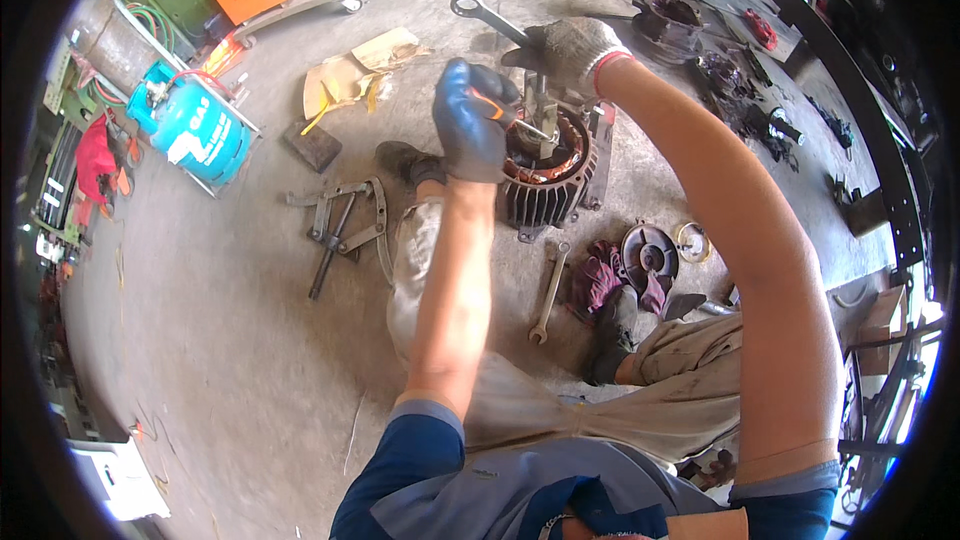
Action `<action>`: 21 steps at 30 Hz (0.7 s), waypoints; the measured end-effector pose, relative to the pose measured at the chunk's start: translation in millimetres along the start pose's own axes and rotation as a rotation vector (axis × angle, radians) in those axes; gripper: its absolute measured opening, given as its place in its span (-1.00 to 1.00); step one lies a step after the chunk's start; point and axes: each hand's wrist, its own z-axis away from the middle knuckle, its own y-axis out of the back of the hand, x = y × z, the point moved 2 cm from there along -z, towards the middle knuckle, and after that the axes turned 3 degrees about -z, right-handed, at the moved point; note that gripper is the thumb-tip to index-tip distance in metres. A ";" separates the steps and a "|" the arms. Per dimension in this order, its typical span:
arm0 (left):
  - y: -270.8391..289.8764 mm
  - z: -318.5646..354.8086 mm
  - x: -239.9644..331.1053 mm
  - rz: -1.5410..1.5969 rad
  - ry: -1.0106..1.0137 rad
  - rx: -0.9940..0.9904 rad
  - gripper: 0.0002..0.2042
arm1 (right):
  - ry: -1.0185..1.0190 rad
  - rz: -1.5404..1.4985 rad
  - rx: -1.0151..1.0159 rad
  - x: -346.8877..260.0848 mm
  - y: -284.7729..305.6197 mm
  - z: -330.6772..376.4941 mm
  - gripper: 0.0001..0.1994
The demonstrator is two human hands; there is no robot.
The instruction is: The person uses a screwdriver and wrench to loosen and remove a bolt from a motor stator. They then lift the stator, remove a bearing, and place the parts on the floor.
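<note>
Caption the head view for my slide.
Gloved left hand grips an orange-handled tool, gloved right hand a wrench, at a finned motor housing.

Grey-brown conc. flr. (240,340) noted. Finned motor hsg. (540,208) is carried upright on it; puller (377,220), comb. spanner (551,293), rnd. cover (633,252), dark blk. (312,146) and torn cardbd. (335,83) also found laid directly thereon.

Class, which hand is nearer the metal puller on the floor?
Left. The left hand is ahead and right of the metal puller; the right hand is farther ahead and right.
</note>
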 end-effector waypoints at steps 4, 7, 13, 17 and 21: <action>-9.4 31.6 -12.5 -0.304 -0.283 0.082 -0.77 | -0.070 0.056 0.000 -0.6 -2.9 -4.8 -0.29; -22.1 60.7 -34.6 -0.641 -0.380 0.229 -0.69 | -0.199 -0.028 -0.054 1.4 -7.0 -12.0 -0.20; -83.4 100.5 -89.2 -0.637 -0.760 0.040 -0.86 | -0.122 0.090 -0.168 2.1 -2.3 -24.2 -0.13; -87.1 101.0 -91.6 -0.749 -0.811 -0.045 -0.90 | -0.186 0.062 -0.167 7.1 -0.1 -24.3 -0.14; -88.4 107.1 -85.4 -0.665 -0.899 0.008 -0.79 | -0.083 0.117 -0.106 8.1 -1.9 -20.2 -0.18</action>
